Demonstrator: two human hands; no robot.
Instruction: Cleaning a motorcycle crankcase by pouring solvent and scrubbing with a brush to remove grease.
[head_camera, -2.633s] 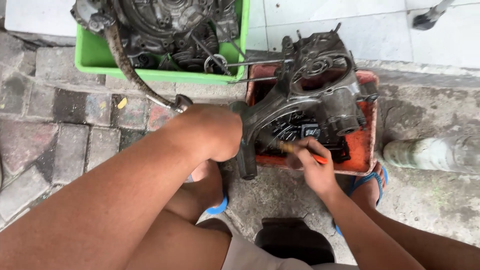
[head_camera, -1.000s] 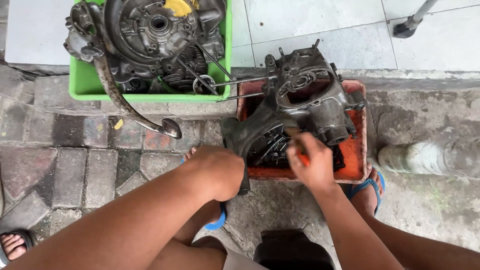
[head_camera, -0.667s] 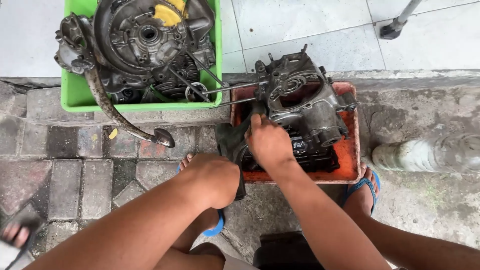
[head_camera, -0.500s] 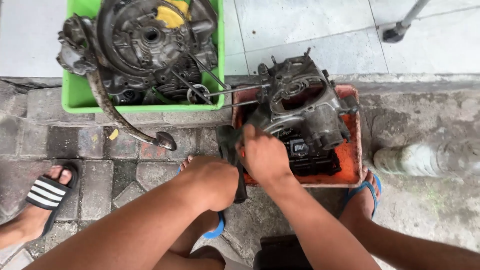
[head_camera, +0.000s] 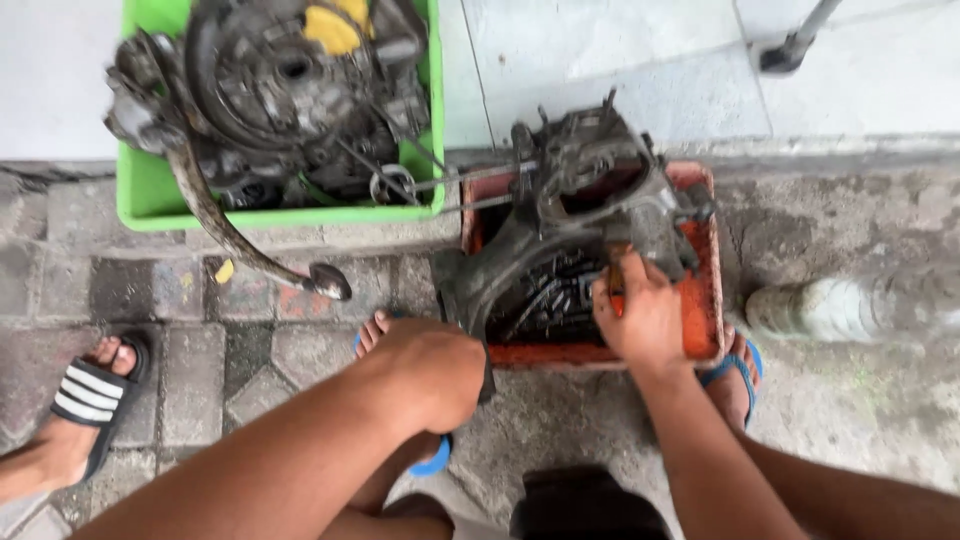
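Note:
A dirty grey engine case (head_camera: 560, 215) sits tilted in a shallow red tray (head_camera: 706, 300) on the paving. My right hand (head_camera: 640, 322) rests on the case's right lower side, closed around a small orange-handled tool (head_camera: 616, 282) whose tip is hidden against the metal. My left hand is out of sight. My left knee (head_camera: 432, 368) covers the tray's near left corner and touches the case's dark lower edge. My feet, in blue sandals (head_camera: 742, 362), flank the tray.
A green crate (head_camera: 150, 195) at the back left holds another greasy engine with a yellow part, and a curved metal lever (head_camera: 235, 240) hangs out over the bricks. A plastic bottle (head_camera: 835, 310) lies at right. Another person's foot in a striped sandal (head_camera: 88, 400) stands at left.
My right hand has moved from the case's left middle to its right side, still holding the tool. The other person's sandalled foot has stepped further in at the left.

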